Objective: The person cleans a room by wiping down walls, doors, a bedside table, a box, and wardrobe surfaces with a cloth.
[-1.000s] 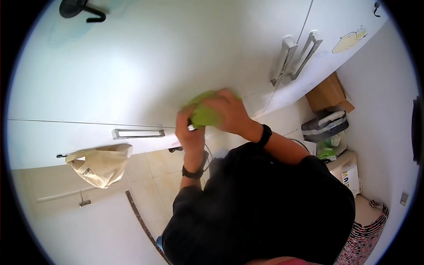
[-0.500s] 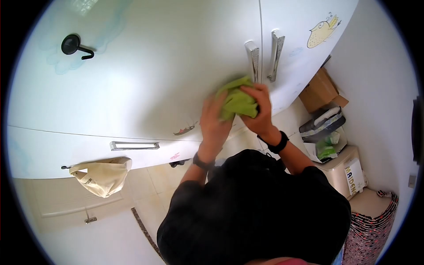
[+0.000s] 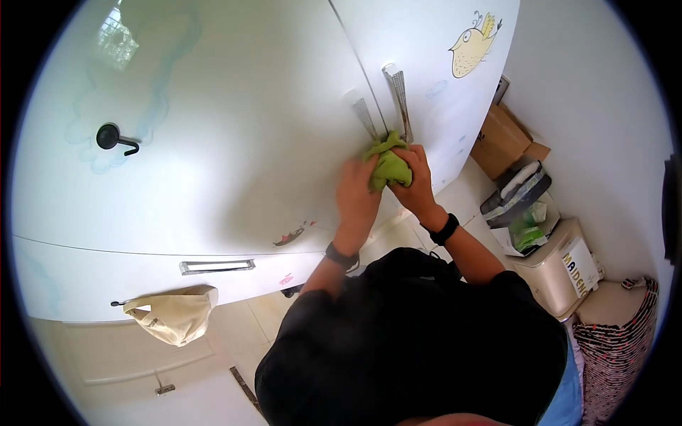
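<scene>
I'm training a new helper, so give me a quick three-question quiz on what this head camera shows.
1. Multiple choice: what colour is the cloth between the left hand and the right hand? A) blue, B) green, C) red.
2. True or false: both wrists wear dark bands.
3. Fill in the blank: the animal drawn on the right-hand white door is a ____.

Key: 1. B; 2. True; 3. bird.
</scene>
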Demonstrator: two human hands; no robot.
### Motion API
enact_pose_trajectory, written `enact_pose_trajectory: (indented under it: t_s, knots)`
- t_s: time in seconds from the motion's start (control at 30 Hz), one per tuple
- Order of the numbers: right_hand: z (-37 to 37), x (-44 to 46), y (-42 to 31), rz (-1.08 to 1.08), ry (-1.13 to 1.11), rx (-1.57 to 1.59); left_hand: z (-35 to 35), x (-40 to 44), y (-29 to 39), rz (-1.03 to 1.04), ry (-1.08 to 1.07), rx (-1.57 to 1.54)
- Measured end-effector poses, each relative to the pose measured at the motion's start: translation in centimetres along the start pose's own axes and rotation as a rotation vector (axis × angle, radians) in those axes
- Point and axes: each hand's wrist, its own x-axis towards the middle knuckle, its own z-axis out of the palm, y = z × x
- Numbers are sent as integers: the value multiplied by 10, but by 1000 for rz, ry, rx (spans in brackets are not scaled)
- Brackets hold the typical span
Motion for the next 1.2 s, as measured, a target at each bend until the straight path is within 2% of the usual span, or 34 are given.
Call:
enact_pose_trajectory:
  t_s: [0.07, 0.17, 0.27, 0.37, 0.5, 0.67, 0.9, 1.07, 1.17, 1.2]
  knots:
    - [-2, -1, 2, -4, -6, -6, 1, -1, 1, -5, -19, -27]
    - [-9, 23, -9, -159, 54, 16, -8, 17, 16, 63, 37, 3]
    - [-19, 67, -34, -324, 188, -32, -19, 56, 51, 167, 188, -80]
    - [-26, 94, -44, -190, 214, 110, -22, 86, 78, 125, 227, -18]
    - [-25, 82, -22, -237, 234, 91, -11, 77, 66, 218, 146, 121]
    - [-24, 40, 19, -75, 165, 54, 17, 52, 49, 218, 81, 226]
    - [-39, -2, 45, 178, -2, 84, 39, 22, 40, 68, -171, 226]
    - [-58, 4, 41, 59, 23, 6, 43, 18, 50, 26, -242, -35]
    - [-73, 29, 34, -47, 55, -88, 47, 27, 63, -7, -235, -139]
    - [-78, 39, 33, -84, 60, -126, 51, 33, 68, 39, -170, -143]
